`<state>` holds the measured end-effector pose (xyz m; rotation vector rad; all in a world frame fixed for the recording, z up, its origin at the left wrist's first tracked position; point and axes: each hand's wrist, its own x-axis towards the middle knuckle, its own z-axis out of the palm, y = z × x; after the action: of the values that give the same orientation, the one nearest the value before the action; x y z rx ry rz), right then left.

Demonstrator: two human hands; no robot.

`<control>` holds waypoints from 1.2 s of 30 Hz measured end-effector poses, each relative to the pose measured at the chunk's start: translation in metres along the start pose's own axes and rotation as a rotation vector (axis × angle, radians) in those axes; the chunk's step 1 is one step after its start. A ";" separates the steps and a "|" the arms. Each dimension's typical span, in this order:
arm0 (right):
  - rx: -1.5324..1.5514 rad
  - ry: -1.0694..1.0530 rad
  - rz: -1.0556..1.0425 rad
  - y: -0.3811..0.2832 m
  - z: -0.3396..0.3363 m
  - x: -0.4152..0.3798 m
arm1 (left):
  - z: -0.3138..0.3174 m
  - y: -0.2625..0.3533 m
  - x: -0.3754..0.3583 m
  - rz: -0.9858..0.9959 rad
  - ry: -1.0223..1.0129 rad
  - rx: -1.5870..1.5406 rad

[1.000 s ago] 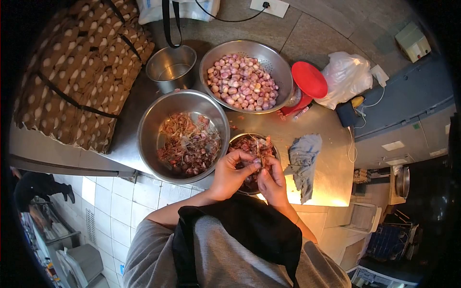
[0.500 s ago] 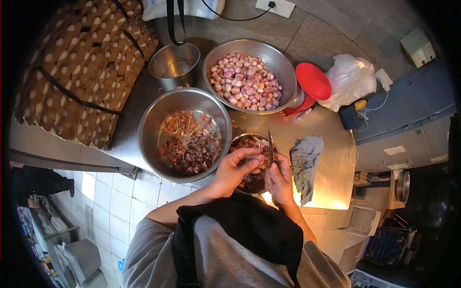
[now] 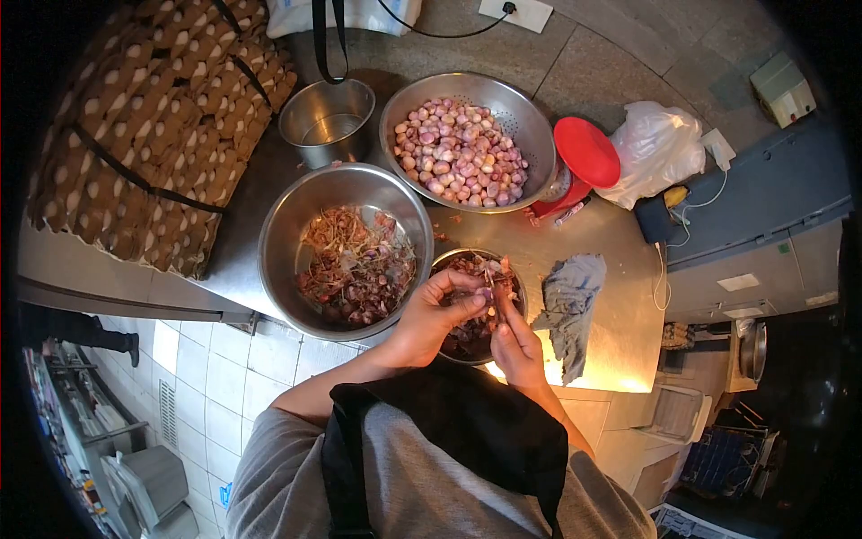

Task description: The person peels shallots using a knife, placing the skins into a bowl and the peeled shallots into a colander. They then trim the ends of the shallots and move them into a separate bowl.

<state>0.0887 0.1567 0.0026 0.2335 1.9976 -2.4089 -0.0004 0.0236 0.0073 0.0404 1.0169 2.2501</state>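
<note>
Above a small metal bowl point(image 3: 446, 260) of reddish-brown pieces, my left hand point(image 3: 433, 319) pinches a small purplish shallot point(image 3: 486, 293) between thumb and fingertips. Close on its right, my right hand point(image 3: 521, 346) has its fingers closed round a knife, whose blade is hardly visible at this angle. To the left stands a large steel bowl point(image 3: 277, 235) with skins and root ends point(image 3: 346, 269). Behind it, a steel colander point(image 3: 530, 117) holds peeled pink shallots point(image 3: 458, 153).
Egg trays point(image 3: 162, 126) are stacked at the left. An empty metal pot point(image 3: 328, 126), a red lid point(image 3: 586, 151) and a white plastic bag point(image 3: 655, 153) stand behind. A grey cloth point(image 3: 572, 310) lies right of my hands. Another person's dark-clad leg point(image 3: 81, 331) shows far left.
The knife blade, upright before, has tilted and is now hardly seen. My right hand has shifted slightly left and down. The other person's leg has moved at the far left.
</note>
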 end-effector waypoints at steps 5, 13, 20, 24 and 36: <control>-0.594 0.078 -0.270 0.012 -0.003 0.005 | -0.006 -0.007 -0.001 0.100 -0.014 0.155; 0.270 -0.018 0.015 0.010 -0.008 0.003 | -0.003 -0.006 -0.002 0.080 -0.004 0.115; 0.186 0.048 0.003 -0.001 -0.001 0.005 | -0.004 -0.001 -0.003 -0.021 -0.036 -0.076; 0.105 -0.007 -0.082 0.004 -0.001 0.003 | -0.006 -0.004 -0.002 -0.051 -0.020 -0.112; -0.586 0.076 -0.370 0.006 0.003 0.006 | -0.008 -0.004 -0.003 -0.059 0.001 -0.073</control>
<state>0.0833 0.1528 -0.0030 -0.0601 2.8758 -1.8535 0.0018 0.0187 0.0001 -0.0224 0.9244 2.2313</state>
